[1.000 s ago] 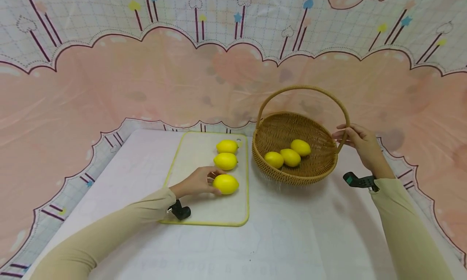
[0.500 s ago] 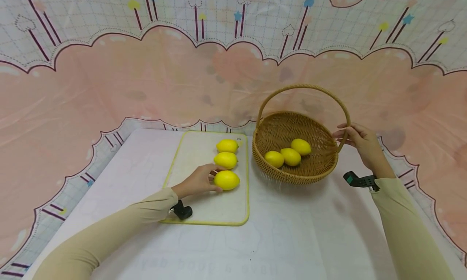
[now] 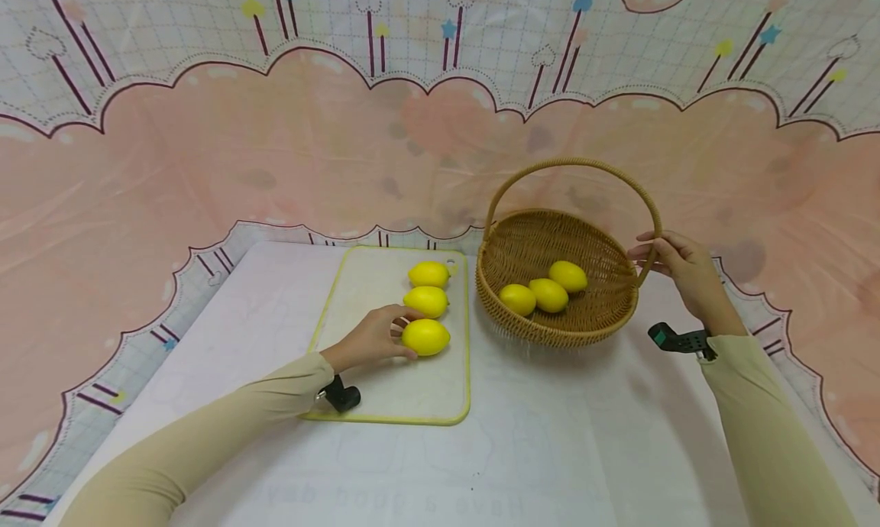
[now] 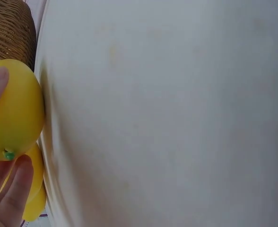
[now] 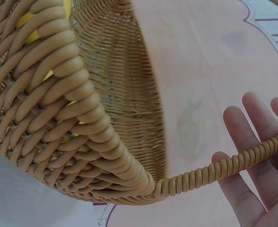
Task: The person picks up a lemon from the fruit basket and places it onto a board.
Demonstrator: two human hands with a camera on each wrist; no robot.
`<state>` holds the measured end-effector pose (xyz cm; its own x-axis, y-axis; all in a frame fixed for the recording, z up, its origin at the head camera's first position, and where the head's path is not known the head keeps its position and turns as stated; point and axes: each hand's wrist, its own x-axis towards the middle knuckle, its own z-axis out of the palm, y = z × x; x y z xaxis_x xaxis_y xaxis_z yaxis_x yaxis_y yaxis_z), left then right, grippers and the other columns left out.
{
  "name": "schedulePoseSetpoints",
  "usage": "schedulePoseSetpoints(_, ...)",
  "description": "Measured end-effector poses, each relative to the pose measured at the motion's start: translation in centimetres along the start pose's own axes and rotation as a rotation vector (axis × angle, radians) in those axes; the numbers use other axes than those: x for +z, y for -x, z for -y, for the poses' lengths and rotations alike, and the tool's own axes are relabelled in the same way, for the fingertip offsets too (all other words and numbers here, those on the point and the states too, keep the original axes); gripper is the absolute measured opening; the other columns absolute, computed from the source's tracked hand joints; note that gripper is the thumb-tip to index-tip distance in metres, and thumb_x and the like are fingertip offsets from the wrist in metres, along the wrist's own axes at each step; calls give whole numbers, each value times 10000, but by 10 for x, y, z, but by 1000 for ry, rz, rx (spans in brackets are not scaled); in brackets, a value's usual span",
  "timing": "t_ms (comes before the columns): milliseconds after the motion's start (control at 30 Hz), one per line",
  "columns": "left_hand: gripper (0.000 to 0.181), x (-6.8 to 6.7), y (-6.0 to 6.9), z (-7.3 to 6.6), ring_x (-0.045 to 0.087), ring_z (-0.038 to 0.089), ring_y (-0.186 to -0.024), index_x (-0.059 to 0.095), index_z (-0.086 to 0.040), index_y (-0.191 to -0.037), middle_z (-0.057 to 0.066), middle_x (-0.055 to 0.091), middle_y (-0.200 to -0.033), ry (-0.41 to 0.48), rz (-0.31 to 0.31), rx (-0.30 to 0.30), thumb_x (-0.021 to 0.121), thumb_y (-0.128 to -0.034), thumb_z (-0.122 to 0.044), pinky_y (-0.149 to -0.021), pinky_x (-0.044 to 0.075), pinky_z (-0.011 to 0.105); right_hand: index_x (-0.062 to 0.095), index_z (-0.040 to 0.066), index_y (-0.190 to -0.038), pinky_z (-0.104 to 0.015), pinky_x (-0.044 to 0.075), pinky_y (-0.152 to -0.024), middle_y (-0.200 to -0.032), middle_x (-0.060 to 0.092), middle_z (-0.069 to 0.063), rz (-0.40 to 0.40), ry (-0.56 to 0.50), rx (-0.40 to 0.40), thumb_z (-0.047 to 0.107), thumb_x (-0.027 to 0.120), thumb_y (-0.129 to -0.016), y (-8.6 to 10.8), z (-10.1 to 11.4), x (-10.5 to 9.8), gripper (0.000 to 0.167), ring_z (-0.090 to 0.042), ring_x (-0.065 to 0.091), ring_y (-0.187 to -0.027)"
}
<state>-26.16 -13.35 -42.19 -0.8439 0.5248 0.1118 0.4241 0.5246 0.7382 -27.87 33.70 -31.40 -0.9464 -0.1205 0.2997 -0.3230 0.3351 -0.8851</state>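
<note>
In the head view my left hand [image 3: 374, 336] pinches the nearest lemon [image 3: 426, 337] over the cutting board [image 3: 371, 282]. The left wrist view has the thumb on one side of this lemon [image 4: 16, 113] and fingers at its green-tipped end. Behind it on the board lie two more lemons, the middle one [image 3: 426, 302] and the far one [image 3: 429, 274]. My right hand [image 3: 684, 275] holds the wicker basket [image 3: 550, 237] by the right end of its arched handle [image 5: 210, 172], fingers behind it. Three lemons [image 3: 548, 295] lie in the basket, which tilts toward me.
A white-covered table [image 3: 536, 435] carries the board and the basket. Right behind them hangs a pink and white patterned cloth [image 3: 330, 160]. The basket stands close to the board's right edge. Each wrist wears a black camera mount, such as the left mount [image 3: 340, 396].
My left hand and the lemon in it have shifted slightly away from me, closer to the middle lemon. The right hand and the basket have stayed nearly still.
</note>
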Motion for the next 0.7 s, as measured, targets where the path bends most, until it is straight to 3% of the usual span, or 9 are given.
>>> schedulePoseSetpoints(200,615,-1,0,-1,588,267,-1036,570,-24,-1241,141,588,-1210,-22,-3,-1,827,-695,-141,-875,547,318,578,29,-1167,-88,510,-779,-904,704,152,0,1,-21,284,438,-984,0,0,0,344,24,656,-889)
schedulePoseSetpoints(400,600,-2,0,-2,586,261,-1037,569,-23,-1240,139,587,-1200,-38,-5,5,819,-708,-145,-877,546,310,613,105,-1133,-97,518,-775,-911,711,131,7,-46,-59,244,451,-983,1,-2,-1,261,13,662,-889)
schedulePoseSetpoints(700,568,-4,-1,-3,583,246,-1026,585,-31,-1217,124,594,-1178,-45,-12,-9,818,-712,-149,-886,543,327,606,117,-1135,-93,517,-768,-909,703,154,-2,-7,-39,263,447,-983,0,-2,-1,263,26,657,-889)
